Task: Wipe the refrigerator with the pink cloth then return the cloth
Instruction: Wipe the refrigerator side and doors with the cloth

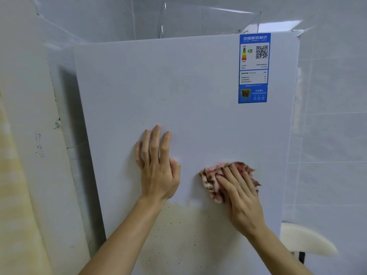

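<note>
The white refrigerator door (pixel 184 100) fills the middle of the view. My left hand (pixel 157 167) rests flat on it with fingers straight and spread, pointing up. To its right, my right hand (pixel 241 195) presses a crumpled pink patterned cloth (pixel 211 178) against the door with straight fingers laid over it. The cloth shows above and left of the fingers. A yellowish stained patch with dark specks (pixel 184 231) covers the door below both hands.
A blue energy label (pixel 253 68) sticks to the door's upper right corner. A clear plastic container (pixel 208 20) sits on top of the fridge. A worn cream wall (pixel 29 135) stands close on the left, grey tiles (pixel 333 116) on the right, a white rounded object (pixel 305 241) at lower right.
</note>
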A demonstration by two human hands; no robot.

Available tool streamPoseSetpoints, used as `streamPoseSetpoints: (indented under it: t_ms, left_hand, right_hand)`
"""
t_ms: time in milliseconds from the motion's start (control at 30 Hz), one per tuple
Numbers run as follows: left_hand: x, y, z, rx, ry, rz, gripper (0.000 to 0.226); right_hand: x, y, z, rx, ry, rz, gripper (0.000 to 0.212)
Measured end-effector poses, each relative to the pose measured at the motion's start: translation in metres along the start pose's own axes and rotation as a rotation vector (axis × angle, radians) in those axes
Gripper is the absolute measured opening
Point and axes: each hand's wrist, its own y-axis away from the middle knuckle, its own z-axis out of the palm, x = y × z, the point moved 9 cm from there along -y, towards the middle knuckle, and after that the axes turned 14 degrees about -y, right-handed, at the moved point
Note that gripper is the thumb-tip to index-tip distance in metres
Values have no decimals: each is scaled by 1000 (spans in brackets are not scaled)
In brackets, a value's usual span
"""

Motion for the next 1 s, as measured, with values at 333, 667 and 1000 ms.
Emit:
streamPoseSetpoints:
  t_ms: [333,667,1000]
  left_hand:
    - [32,-3,3,1,11,90,74]
    - [34,-3,3,-4,14,68,74]
    - [54,4,2,-16,11,69,79]
  right_hand:
    - [48,-123,-96,499,92,208,38]
    - [34,13,-35,270,139,166,49]
    - [66,-42,-84,287,76,138,27]
